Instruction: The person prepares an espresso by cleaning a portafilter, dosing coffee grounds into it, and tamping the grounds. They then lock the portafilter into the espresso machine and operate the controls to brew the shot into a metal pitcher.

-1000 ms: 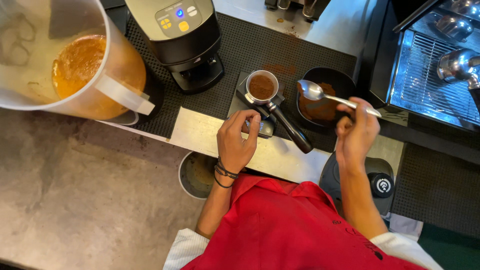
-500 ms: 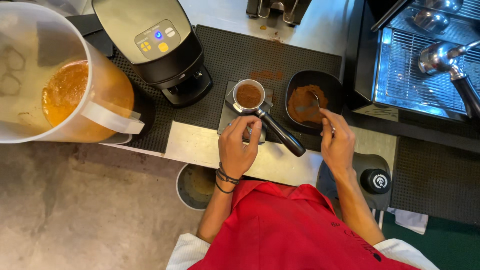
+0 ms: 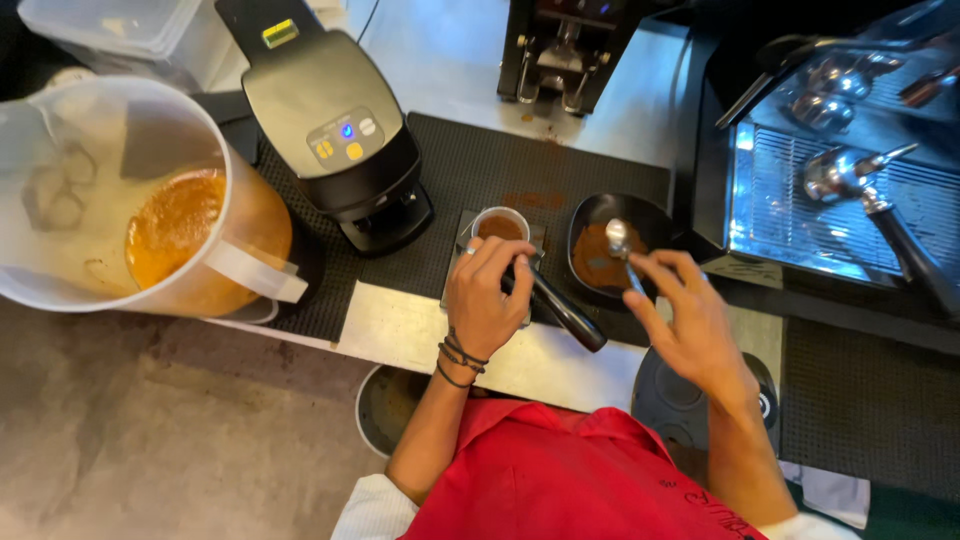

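Note:
My left hand (image 3: 489, 292) rests on a portafilter (image 3: 503, 228) filled with brown coffee grounds, fingers around the neck where its black handle (image 3: 566, 311) begins. The portafilter sits on a small scale (image 3: 462, 235) on a black rubber mat (image 3: 500, 170). My right hand (image 3: 688, 318) holds a metal spoon (image 3: 619, 243) over a black bowl (image 3: 590, 215) of coffee grounds, just right of the portafilter. The spoon's bowl hovers above the grounds.
A black coffee grinder (image 3: 335, 130) stands left of the portafilter. A large clear pitcher (image 3: 130, 200) with orange liquid fills the left. An espresso machine (image 3: 850, 180) with a drip grate is at right. A second grinder (image 3: 565, 50) stands at the back. A round bin (image 3: 385, 405) sits below the counter edge.
The spoon dipped from above the bowl into the grounds, then rose a little. My left hand stayed on the portafilter. The camera view shifted, so everything sits lower in frame.

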